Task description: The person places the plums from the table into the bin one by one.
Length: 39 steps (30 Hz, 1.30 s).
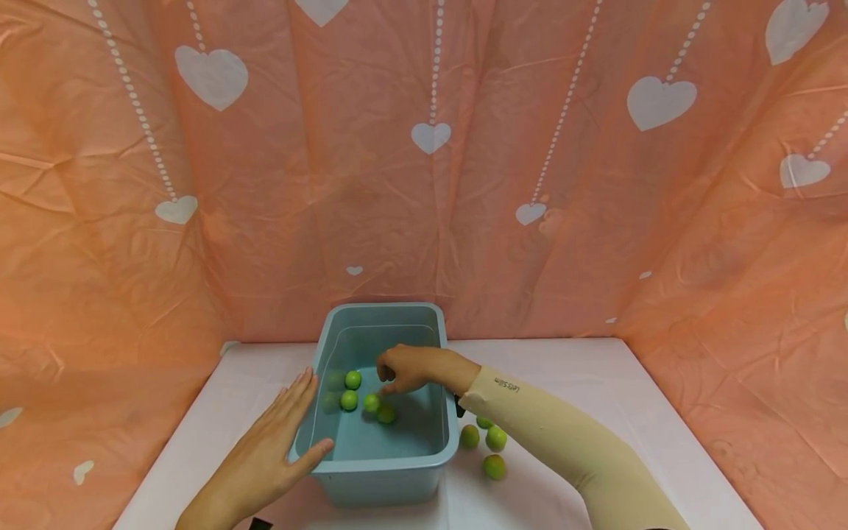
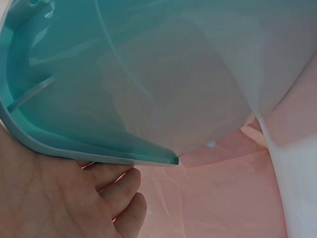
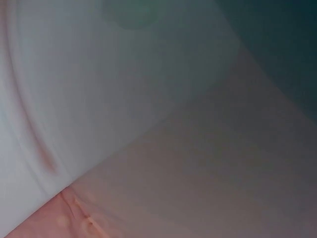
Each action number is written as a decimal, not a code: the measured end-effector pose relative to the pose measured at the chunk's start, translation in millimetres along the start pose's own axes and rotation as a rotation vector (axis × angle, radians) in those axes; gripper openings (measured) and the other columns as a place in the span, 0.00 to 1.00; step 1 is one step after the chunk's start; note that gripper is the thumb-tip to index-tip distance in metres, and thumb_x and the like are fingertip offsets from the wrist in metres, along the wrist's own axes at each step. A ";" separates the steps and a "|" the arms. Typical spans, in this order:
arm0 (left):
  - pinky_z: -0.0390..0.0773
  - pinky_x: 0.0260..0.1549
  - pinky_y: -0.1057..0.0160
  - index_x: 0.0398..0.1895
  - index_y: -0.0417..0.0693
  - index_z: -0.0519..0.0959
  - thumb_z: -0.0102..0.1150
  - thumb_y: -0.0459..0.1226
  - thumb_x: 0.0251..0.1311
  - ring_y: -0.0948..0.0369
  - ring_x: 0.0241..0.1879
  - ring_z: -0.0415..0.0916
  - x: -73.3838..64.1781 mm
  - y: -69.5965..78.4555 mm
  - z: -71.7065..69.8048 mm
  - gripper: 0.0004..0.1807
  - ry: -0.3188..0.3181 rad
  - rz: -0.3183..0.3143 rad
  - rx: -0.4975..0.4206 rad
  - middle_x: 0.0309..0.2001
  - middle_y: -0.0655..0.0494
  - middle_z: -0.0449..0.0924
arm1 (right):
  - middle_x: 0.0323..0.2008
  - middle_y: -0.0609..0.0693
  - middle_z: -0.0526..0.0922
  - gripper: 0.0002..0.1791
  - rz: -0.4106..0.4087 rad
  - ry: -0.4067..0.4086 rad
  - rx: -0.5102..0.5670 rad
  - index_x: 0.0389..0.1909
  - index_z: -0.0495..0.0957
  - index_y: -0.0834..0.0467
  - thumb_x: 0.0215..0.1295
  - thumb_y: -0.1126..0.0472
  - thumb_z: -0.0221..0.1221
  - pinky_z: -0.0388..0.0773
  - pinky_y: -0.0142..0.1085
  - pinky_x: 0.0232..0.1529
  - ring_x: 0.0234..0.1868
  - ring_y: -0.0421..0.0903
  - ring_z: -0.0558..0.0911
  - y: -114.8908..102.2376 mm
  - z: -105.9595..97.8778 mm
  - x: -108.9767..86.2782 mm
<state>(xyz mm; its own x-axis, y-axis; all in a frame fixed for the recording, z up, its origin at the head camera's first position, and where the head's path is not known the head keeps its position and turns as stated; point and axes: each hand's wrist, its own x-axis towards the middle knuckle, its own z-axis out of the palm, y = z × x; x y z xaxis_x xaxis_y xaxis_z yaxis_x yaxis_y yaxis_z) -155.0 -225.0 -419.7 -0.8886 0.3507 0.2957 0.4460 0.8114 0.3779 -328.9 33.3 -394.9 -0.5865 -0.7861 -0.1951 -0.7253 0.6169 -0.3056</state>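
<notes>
A blue-grey plastic bin (image 1: 371,465) stands on the table with several small green citrus fruits (image 1: 349,400) on its floor. Along the bin's left rim lies my left hand (image 1: 271,434), its fingers straight and the thumb reaching over the near corner. The left wrist view shows that hand (image 2: 64,198) against the outside of the rim (image 2: 99,157). My right hand (image 1: 412,368) reaches over the right wall into the bin, fingers loosely bent, just above a green fruit (image 1: 372,403). Nothing shows between its fingers. The right wrist view is dim and shows no hand.
Several more green fruits (image 1: 495,439) lie on the white tabletop (image 1: 550,478) right of the bin, partly beneath the right forearm (image 1: 550,427). One of them, an orange-tinged fruit (image 1: 494,467), is nearest me. A pink curtain with hearts (image 1: 371,221) hangs behind the table and at its sides.
</notes>
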 end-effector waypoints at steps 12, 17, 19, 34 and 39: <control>0.27 0.73 0.84 0.86 0.40 0.55 0.60 0.62 0.74 0.42 0.83 0.52 -0.6 -1.0 2.4 0.51 0.017 0.020 0.013 0.86 0.43 0.50 | 0.51 0.52 0.88 0.13 -0.106 0.121 0.082 0.54 0.84 0.59 0.76 0.56 0.67 0.82 0.30 0.56 0.53 0.46 0.86 0.6 -7.4 -8.0; 0.27 0.73 0.84 0.87 0.41 0.55 0.60 0.62 0.74 0.42 0.83 0.52 -0.7 -0.8 1.9 0.51 0.020 0.021 0.014 0.86 0.44 0.50 | 0.50 0.51 0.88 0.12 -0.144 0.195 0.103 0.54 0.85 0.59 0.76 0.57 0.67 0.83 0.31 0.56 0.54 0.49 0.87 3.8 -10.6 -13.2; 0.27 0.72 0.84 0.87 0.41 0.55 0.60 0.62 0.74 0.41 0.83 0.52 -0.8 -0.7 1.6 0.51 0.019 0.019 0.011 0.87 0.44 0.49 | 0.51 0.51 0.88 0.12 -0.154 0.215 0.118 0.54 0.85 0.58 0.76 0.58 0.67 0.83 0.33 0.57 0.53 0.47 0.87 4.6 -12.3 -16.6; 0.27 0.72 0.84 0.87 0.41 0.54 0.59 0.62 0.74 0.42 0.84 0.51 -0.7 0.7 0.8 0.51 0.003 0.007 0.006 0.87 0.43 0.49 | 0.54 0.53 0.88 0.15 -0.172 0.312 0.261 0.58 0.84 0.60 0.76 0.60 0.67 0.83 0.39 0.63 0.57 0.50 0.87 13.7 -19.7 -49.1; 0.26 0.71 0.85 0.87 0.42 0.53 0.59 0.63 0.74 0.42 0.84 0.51 -0.4 0.4 0.2 0.52 -0.004 -0.003 0.008 0.87 0.45 0.48 | 0.56 0.54 0.87 0.17 -0.176 0.392 0.256 0.60 0.83 0.63 0.75 0.60 0.67 0.83 0.46 0.65 0.59 0.53 0.86 18.0 -23.5 -65.1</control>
<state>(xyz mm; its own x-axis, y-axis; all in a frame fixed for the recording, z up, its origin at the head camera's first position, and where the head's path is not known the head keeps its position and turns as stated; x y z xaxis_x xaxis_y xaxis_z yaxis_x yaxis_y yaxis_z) -154.5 -224.7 -419.9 -0.8904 0.3498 0.2912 0.4423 0.8160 0.3722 -312.3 96.5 -365.8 -0.5905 -0.7737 0.2296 -0.7421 0.4087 -0.5313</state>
